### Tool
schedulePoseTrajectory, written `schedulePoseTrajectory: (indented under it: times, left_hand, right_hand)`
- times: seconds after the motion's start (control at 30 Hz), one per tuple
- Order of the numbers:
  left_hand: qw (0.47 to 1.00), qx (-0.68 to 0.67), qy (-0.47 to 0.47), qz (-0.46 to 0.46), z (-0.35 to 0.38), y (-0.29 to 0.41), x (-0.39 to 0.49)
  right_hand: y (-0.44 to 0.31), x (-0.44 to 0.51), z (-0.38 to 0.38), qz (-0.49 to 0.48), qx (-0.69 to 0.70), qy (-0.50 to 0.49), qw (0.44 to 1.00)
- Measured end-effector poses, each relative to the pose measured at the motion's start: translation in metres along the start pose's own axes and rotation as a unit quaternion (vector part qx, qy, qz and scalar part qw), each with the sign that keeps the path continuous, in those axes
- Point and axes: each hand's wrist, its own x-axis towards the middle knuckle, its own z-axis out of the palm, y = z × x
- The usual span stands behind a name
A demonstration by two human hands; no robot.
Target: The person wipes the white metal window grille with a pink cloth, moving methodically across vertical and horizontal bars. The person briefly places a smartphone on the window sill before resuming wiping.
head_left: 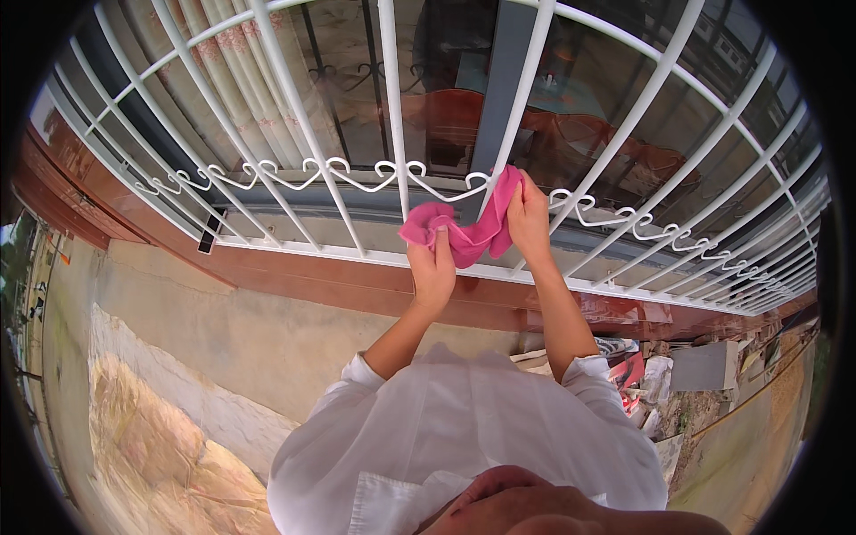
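Note:
A pink cloth [471, 244] stretches between my two hands in front of a white metal window grille [394, 114]. My left hand [431, 271] grips its left end, thumb on top, just before the lower rail. Higher and to the right, my right hand [529, 217] presses the other end against an upright bar [525, 87]. The cloth covers part of that bar at the height of the scrollwork [384, 175]. Its middle sags between the hands, and the fingers of my right hand are partly hidden behind it.
Behind the grille are window glass and a patterned curtain [234, 73]. A dark phone-like object [212, 231] leans at the grille's lower left. Reddish-brown tiles [321, 281] face the wall below. A crumpled sheet [160, 441] lies on the concrete floor; boxes and clutter [659, 374] sit at right.

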Motion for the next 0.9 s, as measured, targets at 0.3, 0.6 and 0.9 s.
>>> schedulePoseTrajectory:
  times: [0.3, 0.6, 0.9]
  left_hand:
    - [0.997, 0.056, -0.015, -0.052, -0.025, -0.034, 0.07]
    - [0.967, 0.228, -0.11, 0.012, -0.057, -0.11, 0.013]
    - [0.989, 0.134, -0.042, 0.042, -0.031, -0.069, 0.064]
  right_hand:
    - [-0.007, -0.003, 0.002, 0.005, 0.01, 0.005, 1.0]
    - [-0.013, -0.007, -0.007, 0.059, -0.053, -0.049, 0.996]
    - [-0.007, -0.003, -0.006, 0.001, 0.01, -0.028, 1.0]
